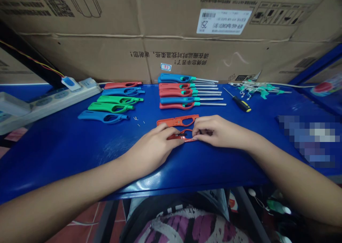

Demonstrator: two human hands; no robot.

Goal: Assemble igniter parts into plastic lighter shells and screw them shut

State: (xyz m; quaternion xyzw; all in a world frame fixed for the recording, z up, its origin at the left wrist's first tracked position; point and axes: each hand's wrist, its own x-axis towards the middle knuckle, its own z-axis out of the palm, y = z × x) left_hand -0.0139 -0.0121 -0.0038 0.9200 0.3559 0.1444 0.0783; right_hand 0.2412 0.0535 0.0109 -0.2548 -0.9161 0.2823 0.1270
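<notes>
Left hand and right hand, fingertips pinched, hold the red shell — seemingly seating parts, which calls for steadiness; matching half at twelve o'clock.

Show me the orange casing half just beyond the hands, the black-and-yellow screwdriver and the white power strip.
Orange casing half (174, 122): head view, its body, left of the loop opening.
Screwdriver (238, 102): head view, its handle.
Power strip (52, 98): head view, its socket face.

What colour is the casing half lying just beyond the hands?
The casing half is orange-red, clearest in the head view.
</notes>
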